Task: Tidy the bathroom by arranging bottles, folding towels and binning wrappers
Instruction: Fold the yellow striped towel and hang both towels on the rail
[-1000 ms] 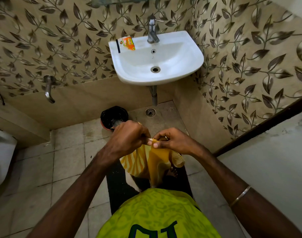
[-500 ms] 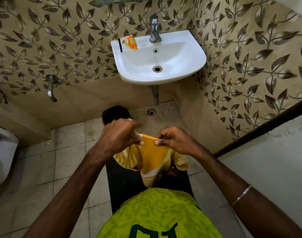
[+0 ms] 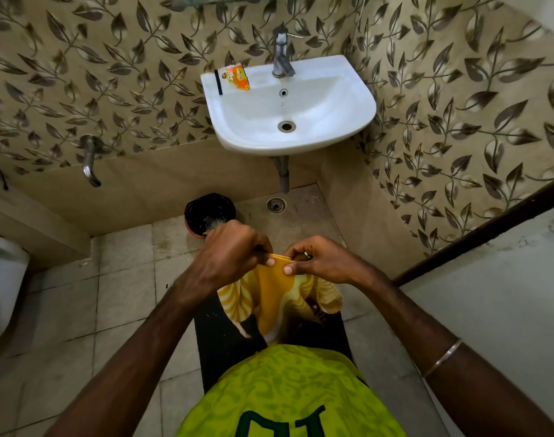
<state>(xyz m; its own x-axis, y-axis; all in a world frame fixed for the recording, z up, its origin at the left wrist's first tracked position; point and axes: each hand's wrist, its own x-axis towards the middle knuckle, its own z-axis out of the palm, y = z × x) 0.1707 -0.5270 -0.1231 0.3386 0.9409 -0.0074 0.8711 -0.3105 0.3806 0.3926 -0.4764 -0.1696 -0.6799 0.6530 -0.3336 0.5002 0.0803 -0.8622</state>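
A yellow and white patterned towel (image 3: 275, 288) hangs folded in front of my body. My left hand (image 3: 234, 250) and my right hand (image 3: 319, 260) both pinch its top edge, close together. An orange wrapper (image 3: 236, 77) lies on the back left rim of the white sink (image 3: 348, 115), next to a thin black stick (image 3: 218, 82). A black bin (image 3: 206, 212) stands on the floor below the sink, just beyond my left hand, its near edge hidden by that hand.
A chrome tap (image 3: 282, 55) stands at the sink's back. A wall spout (image 3: 89, 162) juts out at the left. A white toilet (image 3: 1, 285) sits at the far left edge. A floor drain (image 3: 276, 205) lies under the sink. A dark door frame (image 3: 490, 228) runs along the right.
My hands drew apart and spread the towel's top edge half a second ago, then came back close together. The view shifted slightly.
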